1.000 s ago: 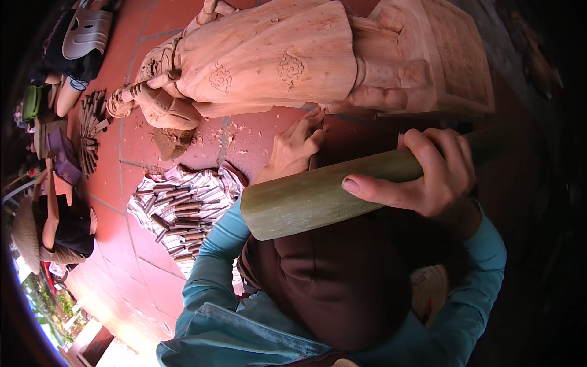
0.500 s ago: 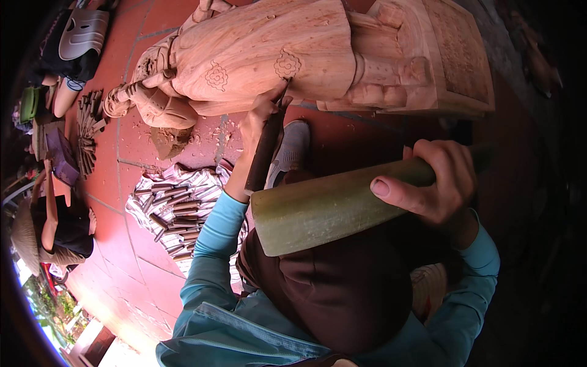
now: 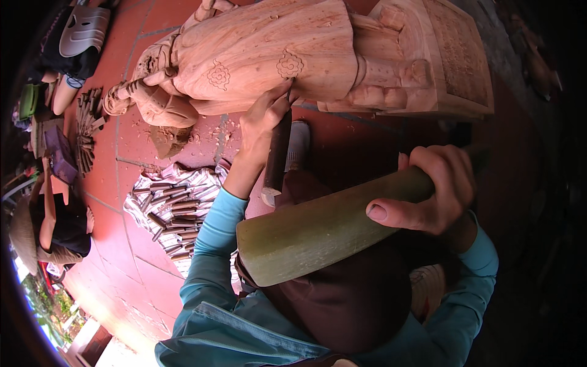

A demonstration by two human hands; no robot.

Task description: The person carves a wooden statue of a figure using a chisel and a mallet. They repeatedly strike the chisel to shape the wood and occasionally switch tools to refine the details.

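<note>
A carved wooden statue point(image 3: 257, 43) in a long robe lies on its side across the far part of the view. My left hand point(image 3: 263, 116) is closed round a carving chisel point(image 3: 279, 150) with a dark handle. Its tip meets the robe at the lower edge of a carved cloud-like motif point(image 3: 290, 63); the fingers partly hide the blade. My right hand point(image 3: 437, 189) grips a thick greenish mallet point(image 3: 318, 229) by its narrower end. The mallet's broad end is just below the chisel's butt, with a small gap between them.
Several dark-handled chisels point(image 3: 183, 211) lie on a striped cloth point(image 3: 137, 183) at the left. More tools point(image 3: 85, 131) are spread on the red tiled floor point(image 3: 116, 214). A block point(image 3: 168, 142) supports the statue near its head. Two other people sit at the far left. Wood shavings are scattered about.
The mallet's broad end has dropped toward me, away from the chisel's butt. The chisel's handle has swung slightly right and stands straighter in my left hand.
</note>
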